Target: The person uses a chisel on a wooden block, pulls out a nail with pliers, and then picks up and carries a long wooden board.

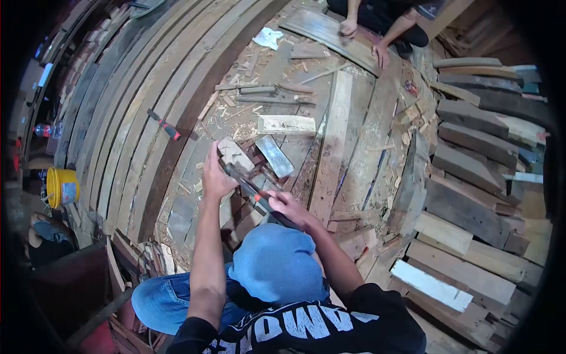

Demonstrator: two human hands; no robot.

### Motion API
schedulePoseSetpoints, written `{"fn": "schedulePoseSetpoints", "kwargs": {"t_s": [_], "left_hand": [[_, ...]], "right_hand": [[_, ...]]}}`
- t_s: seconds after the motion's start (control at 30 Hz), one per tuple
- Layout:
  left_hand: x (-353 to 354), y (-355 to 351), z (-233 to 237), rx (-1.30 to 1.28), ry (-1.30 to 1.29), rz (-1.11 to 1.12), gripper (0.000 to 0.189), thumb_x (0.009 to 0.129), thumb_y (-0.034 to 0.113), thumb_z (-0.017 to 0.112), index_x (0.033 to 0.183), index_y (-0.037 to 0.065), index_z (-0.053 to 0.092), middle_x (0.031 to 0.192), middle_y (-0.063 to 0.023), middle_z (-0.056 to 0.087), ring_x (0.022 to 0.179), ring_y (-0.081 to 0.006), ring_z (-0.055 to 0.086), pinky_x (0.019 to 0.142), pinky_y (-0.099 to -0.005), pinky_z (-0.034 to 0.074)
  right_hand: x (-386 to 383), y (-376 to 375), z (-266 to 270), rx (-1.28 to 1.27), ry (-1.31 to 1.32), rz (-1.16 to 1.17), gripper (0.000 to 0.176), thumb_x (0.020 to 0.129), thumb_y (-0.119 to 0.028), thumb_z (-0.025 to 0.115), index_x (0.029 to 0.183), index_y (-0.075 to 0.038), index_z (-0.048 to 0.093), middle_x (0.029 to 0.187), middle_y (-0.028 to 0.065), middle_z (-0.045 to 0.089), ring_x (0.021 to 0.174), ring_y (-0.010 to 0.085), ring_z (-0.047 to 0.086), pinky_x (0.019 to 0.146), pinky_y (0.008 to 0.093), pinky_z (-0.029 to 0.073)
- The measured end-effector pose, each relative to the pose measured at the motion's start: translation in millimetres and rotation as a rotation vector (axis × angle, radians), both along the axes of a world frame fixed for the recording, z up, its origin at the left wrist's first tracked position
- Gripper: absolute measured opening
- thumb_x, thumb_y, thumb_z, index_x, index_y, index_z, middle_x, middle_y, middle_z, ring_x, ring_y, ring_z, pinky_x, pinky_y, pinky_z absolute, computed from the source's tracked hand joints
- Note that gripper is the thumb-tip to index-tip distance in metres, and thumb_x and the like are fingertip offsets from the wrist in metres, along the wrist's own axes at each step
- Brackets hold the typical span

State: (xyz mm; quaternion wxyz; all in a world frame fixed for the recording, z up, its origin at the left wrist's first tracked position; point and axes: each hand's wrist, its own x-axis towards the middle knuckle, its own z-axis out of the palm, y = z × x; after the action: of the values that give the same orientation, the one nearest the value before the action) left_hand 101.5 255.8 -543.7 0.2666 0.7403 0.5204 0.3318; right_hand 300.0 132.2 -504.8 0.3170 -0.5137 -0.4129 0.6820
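My right hand point(288, 207) is wrapped round the rear part of a long dark tool with an orange band point(247, 186); its exact kind I cannot tell. The tool slants up to the left, its far end beside my left hand point(217, 176). My left hand is closed along the left side of a pale wooden block point(237, 156), by the tool's far end. Just right of that block lies a grey-faced wood block point(275, 156). A pale, rough-topped block point(286, 124) rests a little farther away.
Long curved beams point(147, 76) run along the left, with a red-and-black-handled tool point(167, 126) on them. A yellow bucket point(62, 186) is at far left. Stacked timber point(471, 194) fills the right. At the top, another person's hands point(380, 54) are at a wide board point(321, 32). Wood chips litter the floor.
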Motion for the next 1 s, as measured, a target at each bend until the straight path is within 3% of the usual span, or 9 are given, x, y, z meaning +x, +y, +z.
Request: {"fn": "schedulePoseSetpoints", "kwargs": {"t_s": [0.07, 0.17, 0.27, 0.43, 0.47, 0.6, 0.77, 0.93, 1.0], "left_hand": [[-6, 0, 0, -0.053, 0.013, 0.004, 0.109, 0.042, 0.024, 0.089, 0.134, 0.003, 0.034, 0.117, -0.0199, 0.055, 0.108, -0.0368, 0.054, 0.091, -0.0419, 0.045], [-9, 8, 7, -0.114, -0.004, 0.054, 0.105, 0.042, 0.021, 0.089, 0.132, 0.002, 0.037, 0.111, -0.0176, 0.059, 0.103, -0.0299, 0.058, 0.089, -0.039, 0.047], [-24, 13, 9, -0.072, -0.035, 0.083, 0.098, 0.043, 0.022, 0.089, 0.127, -0.001, 0.043, 0.107, -0.0152, 0.062, 0.097, -0.0242, 0.059, 0.089, -0.0357, 0.047], [-50, 17, -10, -0.013, -0.104, 0.251, 0.091, 0.049, 0.016, 0.09, 0.125, -0.006, 0.045, 0.115, -0.0198, 0.058, 0.108, -0.0263, 0.056, 0.096, -0.0368, 0.044], [-59, 17, -13, -0.013, -0.09, 0.277, 0.091, 0.049, 0.016, 0.09, 0.125, -0.006, 0.045, 0.115, -0.0198, 0.058, 0.108, -0.0263, 0.056, 0.096, -0.0368, 0.044], [-88, 20, -4, -0.023, -0.233, 0.388, 0.088, 0.051, 0.016, 0.089, 0.121, -0.015, 0.046, 0.112, -0.0238, 0.058, 0.105, -0.0271, 0.058, 0.094, -0.0372, 0.045], [-112, 28, 25, 0.152, -0.086, 0.39, 0.084, 0.047, 0.021, 0.09, 0.114, -0.015, 0.053, 0.106, -0.0233, 0.061, 0.1, -0.0279, 0.061, 0.09, -0.0373, 0.047], [-97, 31, 41, 0.282, 0.254, 0.293, 0.091, 0.043, 0.033, 0.091, 0.116, -0.009, 0.057, 0.099, -0.0221, 0.066, 0.091, -0.0298, 0.064, 0.082, -0.0375, 0.05], [-85, 28, 39, 0.263, 0.561, 0.248, 0.088, 0.042, 0.037, 0.09, 0.112, -0.006, 0.06, 0.093, -0.022, 0.067, 0.084, -0.0324, 0.066, 0.076, -0.039, 0.052]], "right_hand": [[-7, -11, -10, -0.122, 0.171, -0.115, 0.049, 0.09, -0.034, 0.055, 0.124, 0.001, 0.053, 0.103, 0.0047, 0.062, 0.091, 0.0122, 0.054, 0.087, 0.028, 0.042], [-4, -11, -18, 0.064, 0.205, -0.325, 0.048, 0.091, -0.032, 0.054, 0.128, -0.001, 0.05, 0.109, 0.0048, 0.059, 0.098, 0.011, 0.052, 0.089, 0.0261, 0.04], [11, -9, -27, -0.01, 0.021, -0.413, 0.056, 0.083, -0.038, 0.066, 0.124, -0.002, 0.053, 0.09, 0.0008, 0.059, 0.077, 0.0101, 0.053, 0.07, 0.0261, 0.044], [30, -30, -64, -0.065, -0.534, -0.839, 0.044, 0.074, -0.03, 0.075, 0.106, -0.002, 0.062, 0.091, 0.0115, 0.066, 0.082, 0.0174, 0.061, 0.076, 0.0301, 0.048], [41, -38, -72, -0.099, -0.415, -0.854, 0.044, 0.073, -0.03, 0.075, 0.106, -0.003, 0.063, 0.091, 0.013, 0.067, 0.081, 0.0186, 0.062, 0.076, 0.0311, 0.048], [75, -80, -117, -0.192, -0.688, -0.892, 0.046, 0.075, -0.033, 0.073, 0.11, -0.004, 0.062, 0.089, 0.0128, 0.067, 0.079, 0.0206, 0.063, 0.075, 0.0318, 0.048], [90, -94, -127, -0.111, -0.798, -0.894, 0.045, 0.075, -0.029, 0.072, 0.11, -0.003, 0.062, 0.096, 0.0138, 0.067, 0.091, 0.0225, 0.064, 0.083, 0.0328, 0.046], [90, -82, -145, -0.047, -0.983, -0.891, 0.045, 0.072, -0.025, 0.073, 0.11, -0.004, 0.061, 0.1, 0.0181, 0.065, 0.097, 0.0299, 0.063, 0.084, 0.0372, 0.047], [84, -78, -167, -0.009, -0.858, -0.942, 0.047, 0.073, -0.025, 0.072, 0.113, -0.004, 0.058, 0.1, 0.0201, 0.064, 0.098, 0.0335, 0.062, 0.083, 0.0383, 0.047]]}}
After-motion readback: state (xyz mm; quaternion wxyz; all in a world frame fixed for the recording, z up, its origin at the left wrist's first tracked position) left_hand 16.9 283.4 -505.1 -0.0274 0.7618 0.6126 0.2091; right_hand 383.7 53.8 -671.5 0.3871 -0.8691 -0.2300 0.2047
